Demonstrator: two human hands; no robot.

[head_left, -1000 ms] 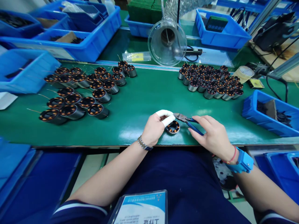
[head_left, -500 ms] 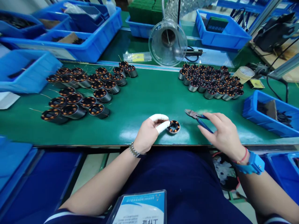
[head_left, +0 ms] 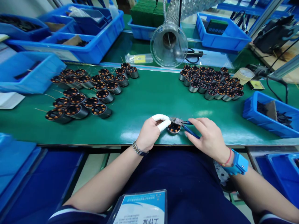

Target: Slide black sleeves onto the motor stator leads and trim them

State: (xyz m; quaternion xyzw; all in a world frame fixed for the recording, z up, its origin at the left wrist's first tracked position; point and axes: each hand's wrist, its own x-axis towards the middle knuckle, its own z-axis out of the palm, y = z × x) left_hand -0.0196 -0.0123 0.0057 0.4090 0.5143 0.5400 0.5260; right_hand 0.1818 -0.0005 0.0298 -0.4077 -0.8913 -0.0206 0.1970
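A round motor stator with copper windings and a dark core sits upright on the green bench near its front edge. My left hand, white covers on its thumb and forefinger, is closed at the stator's left rim. Any wire between those fingertips is too fine to make out. My right hand grips blue-handled side cutters. The jaws lie over the far rim of the stator, close to the left fingertips, and partly cover the windings.
Several stators with loose wire ends stand at the left, and a tighter group at the right. A clear fume hood hangs at the back. Blue bins flank the green bench.
My right hand has moved left with the side cutters, bringing the jaws from beside the stator to above its rim. The left hand stays at the stator.
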